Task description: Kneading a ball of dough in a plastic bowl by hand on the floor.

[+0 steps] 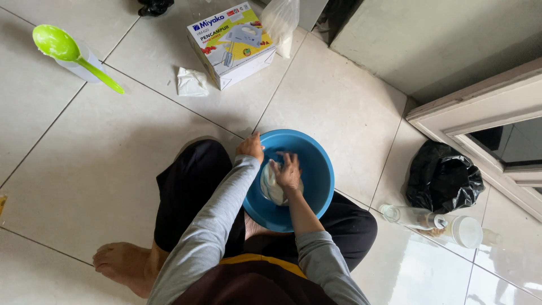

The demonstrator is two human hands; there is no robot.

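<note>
I sit cross-legged on a tiled floor with a blue plastic bowl (316, 169) between my knees. My left hand (250, 147) grips the bowl's far-left rim. My right hand (288, 170) is down inside the bowl, fingers spread and pressed onto a lump of pale dough (270, 186), with bits of dough stuck to the fingers.
A hand-mixer box (231, 42) and a crumpled white tissue (192, 82) lie ahead. A green ladle (68, 53) rests on a container at the far left. A clear plastic bag (280, 22) stands beside the box. A black bag (443, 178), bottle (406, 214) and jar (460, 230) sit right.
</note>
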